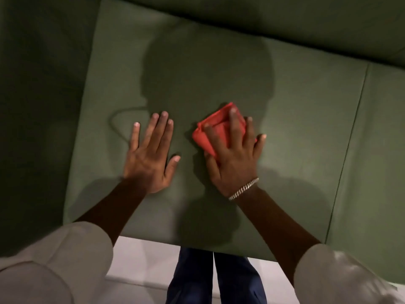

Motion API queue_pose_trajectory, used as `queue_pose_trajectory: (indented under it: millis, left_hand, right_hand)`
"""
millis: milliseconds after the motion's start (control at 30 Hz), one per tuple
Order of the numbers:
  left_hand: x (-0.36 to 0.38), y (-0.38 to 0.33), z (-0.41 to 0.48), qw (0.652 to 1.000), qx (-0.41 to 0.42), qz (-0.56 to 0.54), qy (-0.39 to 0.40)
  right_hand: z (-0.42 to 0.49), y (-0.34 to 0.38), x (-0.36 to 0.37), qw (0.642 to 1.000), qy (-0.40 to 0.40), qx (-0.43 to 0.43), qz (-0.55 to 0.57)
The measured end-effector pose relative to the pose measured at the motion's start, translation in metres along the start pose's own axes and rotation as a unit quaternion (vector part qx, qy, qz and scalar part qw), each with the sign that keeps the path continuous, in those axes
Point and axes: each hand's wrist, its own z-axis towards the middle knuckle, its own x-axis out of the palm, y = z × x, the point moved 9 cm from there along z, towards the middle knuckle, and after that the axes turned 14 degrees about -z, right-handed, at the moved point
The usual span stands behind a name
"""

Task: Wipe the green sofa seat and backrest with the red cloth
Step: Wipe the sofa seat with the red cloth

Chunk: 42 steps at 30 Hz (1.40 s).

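Observation:
A folded red cloth (pixel 205 134) lies on the green sofa seat (pixel 285 110) near the cushion's middle. My right hand (pixel 235 156) presses flat on top of the cloth, fingers spread over it, thumb at its near edge; a chain bracelet circles the wrist. To the left of the cloth, my left hand (pixel 151 154) rests palm down on the bare cushion with fingers apart, holding nothing. The green backrest (pixel 263 20) runs across the top of the view.
The sofa's armrest (pixel 39 106) rises on the left. A seam at the right separates a second seat cushion (pixel 377 172). Pale floor (pixel 142 264) and my dark trouser legs (pixel 214 281) show below the seat's front edge.

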Motion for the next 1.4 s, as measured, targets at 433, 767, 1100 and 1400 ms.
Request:
queue_pose_trajectory:
  millis: [433,767,1100,1400]
  left_hand:
    - [0.000,0.000,0.001,1.000,-0.012,-0.001,-0.001]
    - [0.003,-0.012,0.006,0.999,-0.049,-0.011,0.020]
    - [0.030,-0.151,0.032,0.992,0.059,-0.048,0.103]
    - [0.100,-0.359,0.051,0.972,0.177,-0.063,0.142]
  right_hand:
    - [-0.008,0.024,0.003,0.999,-0.024,0.019,-0.030]
    - [-0.027,-0.092,0.006,0.975,-0.001,0.221,-0.025]
    - [-0.119,-0.155,0.012,0.997,-0.033,0.048,-0.042]
    - [-0.273,-0.374,0.040,0.935,-0.024,0.348,-0.058]
